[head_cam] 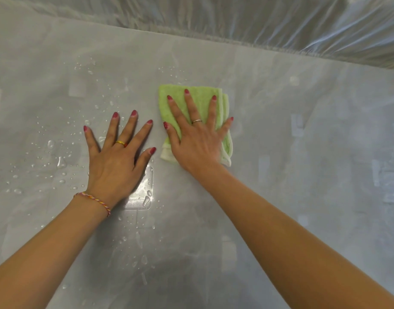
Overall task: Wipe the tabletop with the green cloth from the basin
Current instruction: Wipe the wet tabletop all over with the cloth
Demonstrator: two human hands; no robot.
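Observation:
A folded green cloth (199, 97) lies flat on the grey tabletop (303, 141), a little right of centre. My right hand (198, 139) lies flat on top of the cloth with its fingers spread, covering its lower middle. My left hand (118, 157) rests palm down on the bare tabletop just left of the cloth, fingers apart, holding nothing. The basin is not in view.
Water drops (60, 161) are scattered over the left and lower middle of the tabletop. Clear plastic sheeting (280, 23) runs along the table's far edge. A clear rectangular patch (144, 192) lies under my left wrist.

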